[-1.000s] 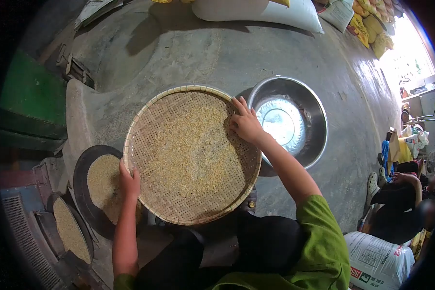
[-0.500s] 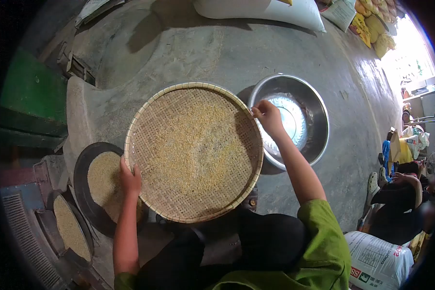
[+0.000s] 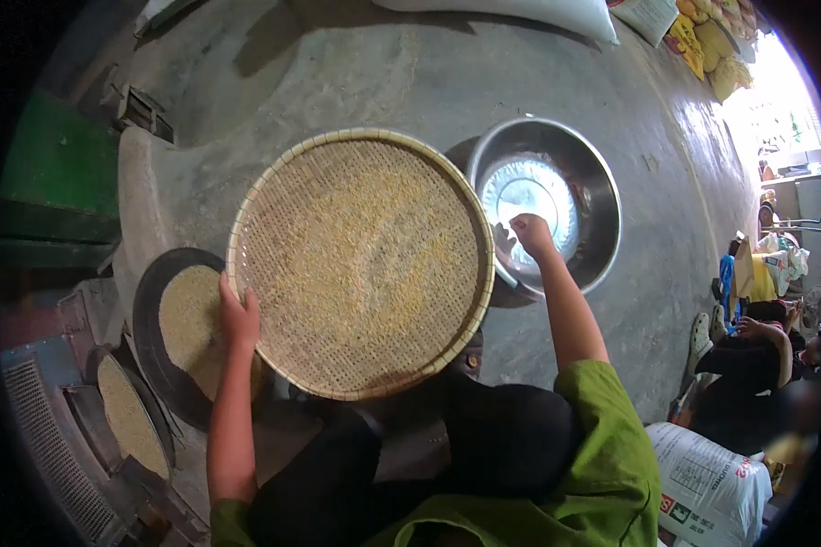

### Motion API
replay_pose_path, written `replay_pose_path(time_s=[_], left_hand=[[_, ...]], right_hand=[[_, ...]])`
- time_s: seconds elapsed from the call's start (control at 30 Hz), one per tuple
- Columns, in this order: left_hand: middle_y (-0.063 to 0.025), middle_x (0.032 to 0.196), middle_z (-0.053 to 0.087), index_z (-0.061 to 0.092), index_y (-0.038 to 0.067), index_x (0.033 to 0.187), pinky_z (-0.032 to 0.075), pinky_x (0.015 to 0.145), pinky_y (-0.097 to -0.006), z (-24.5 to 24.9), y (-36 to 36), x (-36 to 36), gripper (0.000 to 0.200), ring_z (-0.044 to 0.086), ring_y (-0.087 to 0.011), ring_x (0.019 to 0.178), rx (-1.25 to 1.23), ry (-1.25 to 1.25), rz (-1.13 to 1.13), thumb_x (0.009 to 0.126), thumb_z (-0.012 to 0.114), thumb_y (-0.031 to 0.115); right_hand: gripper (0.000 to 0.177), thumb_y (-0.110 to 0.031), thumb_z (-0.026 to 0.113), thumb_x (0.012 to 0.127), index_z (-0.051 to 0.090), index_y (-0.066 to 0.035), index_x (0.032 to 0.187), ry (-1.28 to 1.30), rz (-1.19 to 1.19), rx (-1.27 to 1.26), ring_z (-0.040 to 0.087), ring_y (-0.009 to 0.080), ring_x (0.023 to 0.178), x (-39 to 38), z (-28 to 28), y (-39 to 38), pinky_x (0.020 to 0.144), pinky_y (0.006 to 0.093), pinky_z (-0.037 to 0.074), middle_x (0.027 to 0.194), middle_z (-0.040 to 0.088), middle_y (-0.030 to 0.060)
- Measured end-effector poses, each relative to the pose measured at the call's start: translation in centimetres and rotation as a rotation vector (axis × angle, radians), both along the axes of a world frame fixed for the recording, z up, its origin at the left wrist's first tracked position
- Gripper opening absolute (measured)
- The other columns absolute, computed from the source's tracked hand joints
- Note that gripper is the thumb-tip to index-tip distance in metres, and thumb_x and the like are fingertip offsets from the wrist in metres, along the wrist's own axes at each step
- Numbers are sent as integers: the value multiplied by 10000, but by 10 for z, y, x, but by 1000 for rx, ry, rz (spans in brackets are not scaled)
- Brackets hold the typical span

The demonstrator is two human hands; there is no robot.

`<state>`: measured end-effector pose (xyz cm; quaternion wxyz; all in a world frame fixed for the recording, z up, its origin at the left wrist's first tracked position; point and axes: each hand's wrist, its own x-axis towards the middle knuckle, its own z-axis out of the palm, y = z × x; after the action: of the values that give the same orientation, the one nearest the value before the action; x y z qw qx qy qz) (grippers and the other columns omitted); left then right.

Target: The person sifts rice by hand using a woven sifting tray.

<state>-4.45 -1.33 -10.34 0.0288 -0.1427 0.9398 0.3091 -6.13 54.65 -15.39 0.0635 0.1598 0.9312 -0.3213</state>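
My left hand (image 3: 239, 314) grips the lower left rim of a round woven tray (image 3: 274, 219). Grain (image 3: 356, 255) lies spread over the weave, and the tray is held above the floor in front of my knees. To the right of the tray, my right hand (image 3: 533, 234) is over a shiny metal basin (image 3: 602, 210), off the tray's rim. Its fingers are drawn together; whether something small is between them cannot be made out. No grain can be made out in the basin.
Left of the tray, a dark round pan (image 3: 146, 319) and a smaller container (image 3: 130, 415) hold grain. A green box (image 3: 60, 164) is at the left. White sacks lie at the top and lower right (image 3: 711, 483). A person (image 3: 757, 365) sits at the right.
My right hand has moved off the tray's rim, right and slightly down, to over the basin. My left hand still holds the tray, which appears slightly higher and further left.
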Motion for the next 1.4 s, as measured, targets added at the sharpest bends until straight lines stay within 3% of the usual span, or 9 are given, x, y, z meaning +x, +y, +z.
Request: replay_pose_path(time_s=[0.07, 0.23, 0.37, 0.47, 0.63, 0.97, 1.27, 1.37, 1.4], left_hand=[[-257, 1197, 489, 256, 29, 1337, 404, 900, -401, 1, 0, 0, 569, 498, -381, 1089, -5, 1, -17, 847, 504, 176], [-253, 1152, 523, 267, 48, 1332, 421, 863, -420, 9, 5, 1, 560, 521, -392, 1047, -62, 25, -21, 846, 507, 188], [-245, 1190, 500, 267, 51, 1336, 419, 872, -418, -6, -3, -1, 562, 512, -389, 1060, -73, 48, -22, 847, 506, 192], [-238, 1223, 476, 268, 41, 1337, 412, 889, -412, -8, -5, -1, 564, 499, -379, 1085, -30, 97, -5, 848, 508, 186], [-245, 1237, 455, 259, 14, 1335, 395, 916, -407, 0, 0, 0, 566, 481, -374, 1114, -21, 19, -4, 849, 508, 163], [-239, 1273, 409, 279, 0, 1316, 370, 947, -402, -1, -3, 0, 550, 439, -368, 1158, 66, 34, -7, 844, 517, 153], [-264, 1220, 445, 290, -15, 1298, 386, 922, -424, 7, 1, 3, 541, 461, -401, 1114, 36, 18, -17, 838, 521, 153], [-255, 1218, 450, 292, -9, 1298, 390, 916, -422, 1, -3, 2, 544, 465, -403, 1108, 10, 46, -17, 836, 527, 158], [-253, 1221, 448, 290, -7, 1300, 391, 914, -420, -5, -6, 2, 543, 466, -403, 1106, -14, 48, -19, 838, 525, 157]], right_hand=[[155, -124, 574, 788, 666, -31, 872, -38, 92, 171, 630, 264, 765, -3, -1, 0, 693, 348, 483, 825, 647, 159], [185, -161, 601, 806, 653, -17, 911, 236, 27, -85, 622, 260, 835, -24, 34, -30, 739, 335, 478, 905, 640, 153], [154, -137, 658, 757, 623, -55, 881, 478, 272, -90, 540, 283, 1018, -38, 79, -88, 843, 366, 446, 1087, 563, 138], [199, -122, 658, 714, 644, -92, 910, 441, 595, 84, 429, 310, 1172, -36, 94, -123, 942, 413, 375, 1199, 488, 136], [158, -164, 639, 729, 663, -137, 883, 366, 510, 223, 250, 284, 1306, -38, 79, -139, 1005, 466, 277, 1316, 396, 101], [137, -173, 629, 742, 663, -121, 864, 306, 558, 338, 267, 282, 1298, -37, 81, -147, 999, 432, 284, 1272, 443, 91], [103, -23, 606, 758, 604, -37, 861, 382, 429, -84, 521, 285, 1078, -35, 90, -142, 889, 387, 420, 1076, 575, 112], [81, -104, 549, 876, 570, -26, 884, 139, 70, -743, 593, 176, 875, -34, 115, -155, 769, 297, 483, 961, 602, 77], [81, -104, 549, 876, 570, -26, 884, 133, 75, -744, 593, 176, 875, -36, 130, -159, 769, 297, 483, 961, 602, 77]])
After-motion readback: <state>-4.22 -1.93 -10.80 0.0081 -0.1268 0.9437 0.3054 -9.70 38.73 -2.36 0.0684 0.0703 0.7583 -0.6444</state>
